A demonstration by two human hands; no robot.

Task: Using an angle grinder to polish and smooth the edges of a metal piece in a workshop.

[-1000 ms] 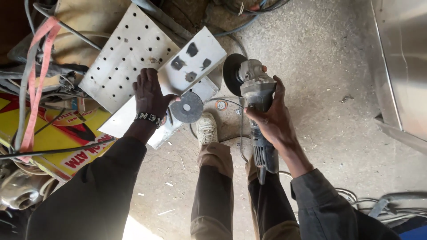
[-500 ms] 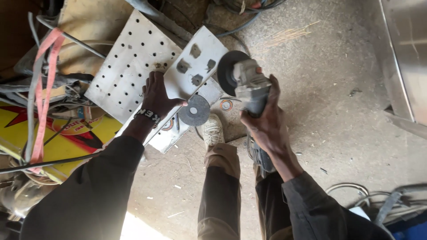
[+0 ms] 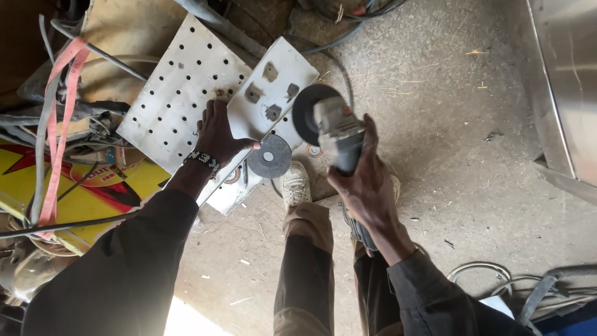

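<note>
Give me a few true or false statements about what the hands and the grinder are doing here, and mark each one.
1. The right hand holds the grinder. True.
2. The left hand grips the loose disc. False: it lies flat on the white plate, and the disc sits beside its thumb.
3. The perforated plate has rows of round holes. True.
4. A shoe shows below the loose disc. True.
5. The floor is tiled. False: it is rough bare concrete.
</note>
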